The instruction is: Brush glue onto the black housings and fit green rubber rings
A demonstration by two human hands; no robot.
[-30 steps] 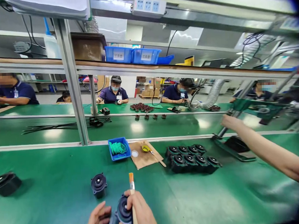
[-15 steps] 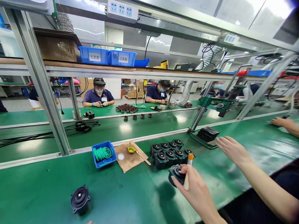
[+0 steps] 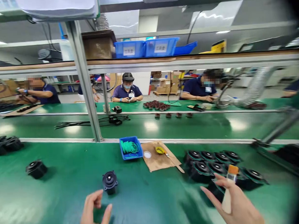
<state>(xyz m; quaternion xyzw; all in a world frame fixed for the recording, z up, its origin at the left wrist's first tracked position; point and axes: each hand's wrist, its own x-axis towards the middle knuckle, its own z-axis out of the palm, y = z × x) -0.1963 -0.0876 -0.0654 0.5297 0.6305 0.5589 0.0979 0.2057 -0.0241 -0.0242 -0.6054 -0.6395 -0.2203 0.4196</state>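
Note:
My left hand [image 3: 95, 210] is at the bottom centre-left with thumb and fingers apart, holding nothing, just in front of a round black part [image 3: 110, 182] that stands on the green table. On the right, my right hand [image 3: 237, 200] holds a brush [image 3: 227, 196] with an orange tip pointing up. Its thumb and forefinger are spread beside a black part [image 3: 216, 190], partly hidden by the hand. Behind it stand several black parts [image 3: 200, 170] with green rings on top, in rows.
A blue bin [image 3: 131, 156] holds green rings. Beside it, cardboard [image 3: 153, 162] bears a yellow-rimmed dish [image 3: 160, 150] and another brush [image 3: 177, 165]. More black parts [image 3: 36, 169] stand at left. A metal post [image 3: 86, 88] rises behind; people sit across the bench.
The view has turned left. My left hand has come further into view near the lone black part. My right hand's thumb and forefinger have come away from the black part; the brush remains held.

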